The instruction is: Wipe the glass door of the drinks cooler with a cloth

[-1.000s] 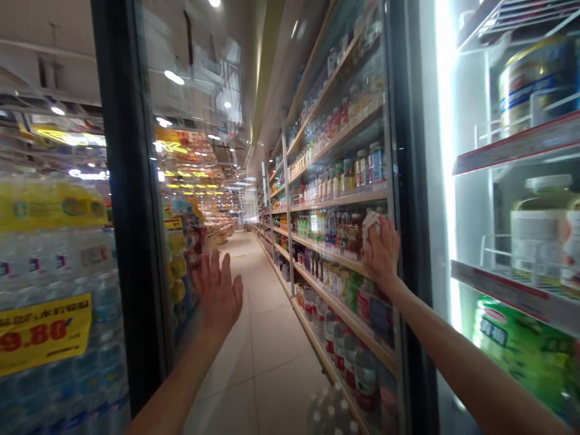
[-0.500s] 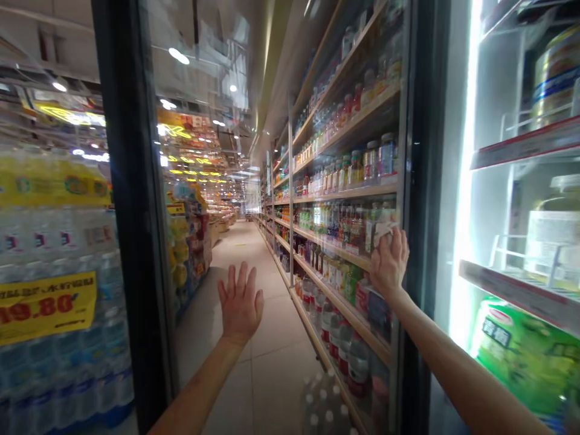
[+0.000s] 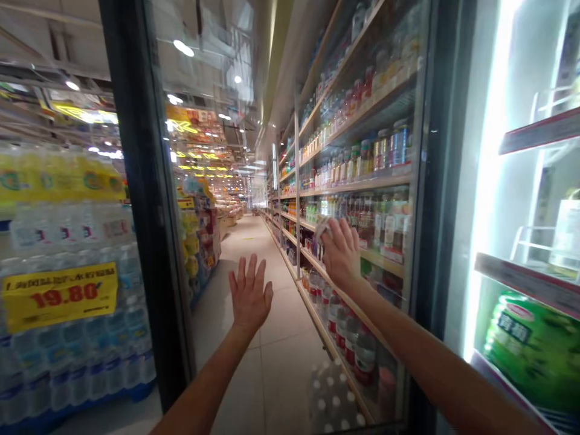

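In the head view, a framed glass door [image 3: 281, 356] stands in front of me, with shelves of drinks seen in the glass. My left hand [image 3: 251, 291] lies spread on the pane, fingers apart, holding nothing. To its right and a little higher, my right hand [image 3: 341, 251] presses a crumpled pale cloth [image 3: 322, 226] against the glass. Most of the cloth is hidden under the fingers; whether it is fabric or paper I cannot tell.
The door's dark frame edge [image 3: 147, 199] runs down the left. Beyond it are stacked bottled drinks [image 3: 72, 338] with a yellow price sign [image 3: 58, 296]. On the right, a lit cooler holds wire shelves and a green pack [image 3: 534, 344]. Grey dotted fabric [image 3: 333, 396] shows low down.
My right hand has moved left across the glass with the cloth, away from the right frame and closer to my left hand. The left hand stays spread; the view has shifted slightly.
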`<state>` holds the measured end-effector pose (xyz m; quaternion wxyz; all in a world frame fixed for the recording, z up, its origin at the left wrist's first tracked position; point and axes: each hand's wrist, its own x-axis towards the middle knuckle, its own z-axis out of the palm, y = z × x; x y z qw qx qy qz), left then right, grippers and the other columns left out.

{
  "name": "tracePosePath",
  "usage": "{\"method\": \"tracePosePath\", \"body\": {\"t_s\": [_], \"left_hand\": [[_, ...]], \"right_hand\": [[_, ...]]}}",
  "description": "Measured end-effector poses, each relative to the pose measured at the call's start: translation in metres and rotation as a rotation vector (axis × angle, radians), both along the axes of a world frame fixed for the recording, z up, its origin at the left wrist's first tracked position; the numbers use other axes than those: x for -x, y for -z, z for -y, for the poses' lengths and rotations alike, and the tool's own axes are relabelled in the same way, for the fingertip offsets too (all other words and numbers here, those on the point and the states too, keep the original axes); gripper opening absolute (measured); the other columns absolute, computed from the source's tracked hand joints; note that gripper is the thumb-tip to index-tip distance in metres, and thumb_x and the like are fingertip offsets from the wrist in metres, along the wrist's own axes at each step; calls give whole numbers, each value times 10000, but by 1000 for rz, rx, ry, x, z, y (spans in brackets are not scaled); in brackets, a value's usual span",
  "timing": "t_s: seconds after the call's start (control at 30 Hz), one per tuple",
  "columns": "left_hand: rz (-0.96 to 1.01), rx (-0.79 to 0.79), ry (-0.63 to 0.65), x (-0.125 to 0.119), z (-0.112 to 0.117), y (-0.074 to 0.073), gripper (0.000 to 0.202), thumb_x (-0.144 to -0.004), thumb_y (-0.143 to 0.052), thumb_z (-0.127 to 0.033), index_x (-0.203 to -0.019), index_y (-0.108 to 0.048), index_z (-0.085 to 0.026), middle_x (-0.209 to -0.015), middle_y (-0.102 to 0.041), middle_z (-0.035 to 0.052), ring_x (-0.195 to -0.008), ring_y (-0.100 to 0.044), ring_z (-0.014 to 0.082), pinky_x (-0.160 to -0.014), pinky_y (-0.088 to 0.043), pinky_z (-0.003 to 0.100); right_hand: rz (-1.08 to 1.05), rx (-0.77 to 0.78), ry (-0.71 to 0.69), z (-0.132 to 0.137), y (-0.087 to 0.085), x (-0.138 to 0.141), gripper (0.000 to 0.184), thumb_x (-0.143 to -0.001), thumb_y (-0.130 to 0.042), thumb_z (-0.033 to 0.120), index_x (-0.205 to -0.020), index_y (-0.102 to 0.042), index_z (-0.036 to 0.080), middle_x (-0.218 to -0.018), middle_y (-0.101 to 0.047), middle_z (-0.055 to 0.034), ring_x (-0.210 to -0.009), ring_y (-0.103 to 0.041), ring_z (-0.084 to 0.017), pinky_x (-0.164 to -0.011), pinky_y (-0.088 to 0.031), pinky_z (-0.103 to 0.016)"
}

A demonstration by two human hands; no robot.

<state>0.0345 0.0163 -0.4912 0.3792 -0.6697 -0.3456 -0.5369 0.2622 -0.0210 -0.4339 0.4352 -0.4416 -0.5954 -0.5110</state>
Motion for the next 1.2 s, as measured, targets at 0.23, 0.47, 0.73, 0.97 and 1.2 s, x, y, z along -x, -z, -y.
{"method": "tracePosePath", "body": {"t_s": [0.23, 0.47, 0.73, 0.97, 1.2], "left_hand": [[-22, 1, 1, 3, 0, 0, 503, -842, -444, -223, -1334, -371, -148, -1389, -376, 140, -1365, -141, 248, -1102, -118, 480], [-34, -9, -10, 3, 2, 1, 494, -846, -442, -223, -1328, -377, -138, -1383, -384, 147, -1367, -133, 243, -1102, -122, 474], [-59, -5, 4, 9, 2, 3, 456, -839, -450, -191, -1291, -416, -142, -1359, -421, 150, -1365, -151, 247, -1092, -155, 479], [-4, 24, 358, -34, 29, -21, 459, -842, -421, -147, -1299, -375, -162, -1408, -328, 155, -1340, -237, 249, -1073, -240, 480], [81, 65, 654, -96, 34, -45, 477, -879, -358, -219, -1339, -284, -115, -1416, -296, 179, -1342, -228, 245, -1061, -307, 475]], "right_hand": [[436, 127, -166, 0, 52, 17, 238, -820, -485, 177, -1024, -570, 263, -1302, -523, 16, -1344, -247, -180, -1116, -109, -451], [27, -33, -108, -9, -14, 25, 316, -839, -396, 113, -1115, -532, 184, -1297, -525, -67, -1384, -111, -188, -1102, -146, -455], [471, 151, -162, -1, 51, 28, 368, -825, -459, 187, -1175, -537, 268, -1349, -474, 3, -1361, -202, -187, -1127, -51, -453], [62, 60, -87, -10, -3, 45, 432, -831, -378, 147, -1256, -453, 168, -1398, -392, -98, -1389, -65, -238, -1094, -167, -505], [138, 112, -272, 7, 19, 8, 586, -838, -358, 227, -1399, -206, 154, -1441, -298, -141, -1371, -168, -255, -1064, -245, -510]]}}
